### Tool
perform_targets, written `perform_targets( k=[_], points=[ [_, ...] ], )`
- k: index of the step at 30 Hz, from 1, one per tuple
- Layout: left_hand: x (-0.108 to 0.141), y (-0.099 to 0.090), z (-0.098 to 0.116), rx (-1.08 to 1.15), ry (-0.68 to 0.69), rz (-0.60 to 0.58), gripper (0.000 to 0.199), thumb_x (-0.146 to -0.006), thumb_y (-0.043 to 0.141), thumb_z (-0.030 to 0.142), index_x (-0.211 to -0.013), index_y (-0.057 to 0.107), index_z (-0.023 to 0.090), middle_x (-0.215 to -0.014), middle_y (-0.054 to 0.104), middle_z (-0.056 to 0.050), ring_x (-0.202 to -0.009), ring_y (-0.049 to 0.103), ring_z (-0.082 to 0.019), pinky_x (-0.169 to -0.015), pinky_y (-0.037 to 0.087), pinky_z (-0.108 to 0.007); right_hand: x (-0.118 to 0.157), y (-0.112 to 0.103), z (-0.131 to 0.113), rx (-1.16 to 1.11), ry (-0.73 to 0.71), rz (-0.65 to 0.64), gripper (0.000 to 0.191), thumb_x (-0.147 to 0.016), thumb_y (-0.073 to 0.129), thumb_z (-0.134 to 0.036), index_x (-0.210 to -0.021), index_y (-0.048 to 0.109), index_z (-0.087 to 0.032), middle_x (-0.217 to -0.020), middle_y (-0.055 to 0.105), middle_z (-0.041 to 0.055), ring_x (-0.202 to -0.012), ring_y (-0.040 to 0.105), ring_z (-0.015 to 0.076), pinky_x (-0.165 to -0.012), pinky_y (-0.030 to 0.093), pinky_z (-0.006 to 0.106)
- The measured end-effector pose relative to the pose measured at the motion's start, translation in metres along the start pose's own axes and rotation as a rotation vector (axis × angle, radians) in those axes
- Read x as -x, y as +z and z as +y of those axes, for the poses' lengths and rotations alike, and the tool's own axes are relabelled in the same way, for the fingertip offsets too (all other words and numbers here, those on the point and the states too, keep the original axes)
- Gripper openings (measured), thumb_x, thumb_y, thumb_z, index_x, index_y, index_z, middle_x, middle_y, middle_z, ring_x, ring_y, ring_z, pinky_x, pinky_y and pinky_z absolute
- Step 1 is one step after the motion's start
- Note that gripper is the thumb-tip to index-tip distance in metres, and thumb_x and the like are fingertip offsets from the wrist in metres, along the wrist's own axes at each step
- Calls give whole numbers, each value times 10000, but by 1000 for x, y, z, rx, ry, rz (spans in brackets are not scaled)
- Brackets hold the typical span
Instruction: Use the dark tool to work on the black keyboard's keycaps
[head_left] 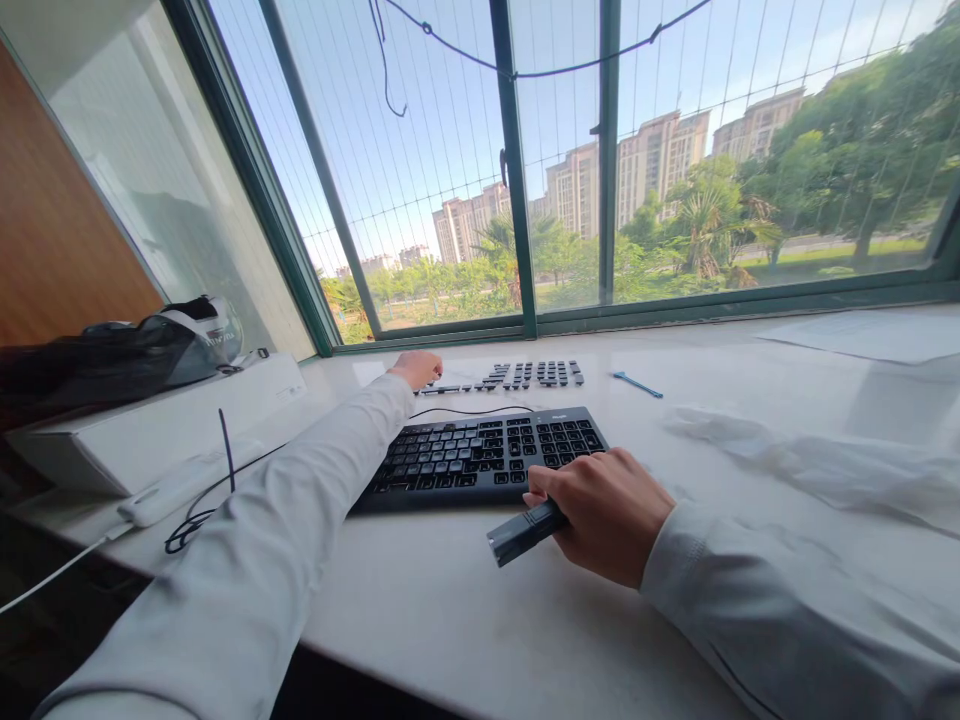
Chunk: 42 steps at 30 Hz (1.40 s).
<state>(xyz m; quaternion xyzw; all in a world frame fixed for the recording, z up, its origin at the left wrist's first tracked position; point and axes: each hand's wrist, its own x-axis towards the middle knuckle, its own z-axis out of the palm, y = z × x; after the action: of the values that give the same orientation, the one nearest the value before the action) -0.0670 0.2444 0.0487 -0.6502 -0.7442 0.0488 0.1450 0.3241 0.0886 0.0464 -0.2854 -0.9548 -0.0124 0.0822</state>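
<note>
A black keyboard [480, 460] lies on the white tabletop, with keycaps on its left part and many bare key positions towards its right. Behind it, loose dark keycaps [536, 375] are laid out in rows. My left hand [418, 369] reaches past the keyboard to the left end of those rows, its fingers closed together around something too small to make out. Near the keyboard's front right edge, my right hand [607, 510] is wrapped round a dark, flat-sided tool [525, 532], whose end points to the left.
A blue stick-like tool [637, 385] lies behind the keyboard on the right. Crumpled clear plastic [825, 460] and paper [870, 335] are further right. At left are a white box [165, 420], a black bag [105, 360], a power strip [195, 480] and cables.
</note>
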Motion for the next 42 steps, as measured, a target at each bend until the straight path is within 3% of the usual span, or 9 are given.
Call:
perform_targets(
  k=[10, 19, 26, 34, 42],
  points=[
    [-8, 12, -4, 3, -28, -34, 220, -770, 578, 321, -959, 680, 274, -1069, 680, -13, -973, 592, -179, -823, 419, -246, -2, 3, -2, 3, -27, 8, 211, -873, 400, -314, -825, 574, -203, -710, 660, 59, -604, 610, 180, -543, 245, 271],
    [-6, 17, -4, 12, -41, -32, 210, -764, 594, 311, -952, 683, 286, -1066, 677, 2, -966, 589, -180, -803, 420, -246, -3, 19, 3, 13, -28, 88, 211, -872, 391, -323, -810, 568, -226, -666, 645, 38, -560, 579, 169, -553, 250, 276],
    [-5, 16, -3, 9, -41, -27, 236, -758, 606, 331, -980, 670, 279, -1089, 670, -9, -972, 585, -176, -806, 414, -235, -3, 11, 1, -2, -23, 40, 230, -885, 377, -326, -834, 576, -222, -684, 652, 41, -569, 583, 162, -556, 262, 272],
    [5, -1, -7, 73, -48, 10, 277, -801, 516, 234, -1050, 633, 267, -1001, 704, -1, -996, 592, -161, -809, 409, -234, -1, 0, 0, -9, -8, 7, 259, -887, 379, -332, -844, 602, -208, -707, 656, 66, -617, 608, 181, -562, 282, 280],
    [33, -27, -12, 100, -67, 81, 278, -818, 488, 182, -1024, 656, 264, -998, 701, -3, -949, 611, -167, -837, 409, -264, -6, 11, 14, 58, 38, 131, 250, -876, 393, -342, -895, 627, -256, -693, 655, 38, -630, 611, 190, -588, 303, 272]
  ],
)
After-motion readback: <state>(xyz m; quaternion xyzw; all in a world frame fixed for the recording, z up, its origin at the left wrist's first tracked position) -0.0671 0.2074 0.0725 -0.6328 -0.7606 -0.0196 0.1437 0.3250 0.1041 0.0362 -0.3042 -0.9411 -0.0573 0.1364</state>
